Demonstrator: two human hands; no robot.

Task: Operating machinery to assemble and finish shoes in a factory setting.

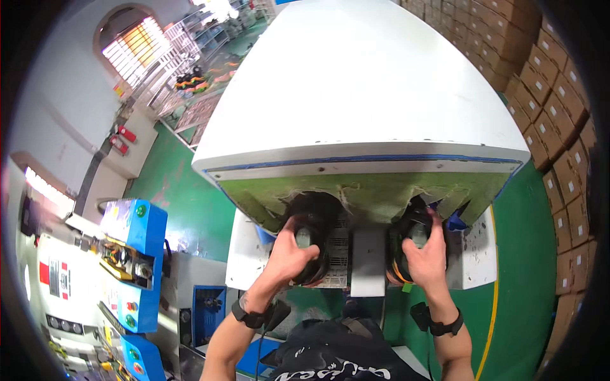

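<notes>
My left hand (291,255) is closed round a dark shoe (316,270), its thumb beside a grey-green piece in the shoe's opening. A second dark shoe (398,253), with an orange edge low down, is gripped by my right hand (427,257). Both shoes point away from me, their far ends under the torn green flap (375,184) on the front of a large white machine (375,82). The far ends are partly hidden in shadow. Between the shoes stands a grey block (369,254) with a white front. A black band circles each of my wrists.
At the left stands a blue and white machine (149,254) with coloured buttons. Stacked brown cartons (549,95) line the right side. Red fire extinguishers (119,143) are by the left wall, and a rack (197,95) with shoes stands far left. The floor (178,184) is green.
</notes>
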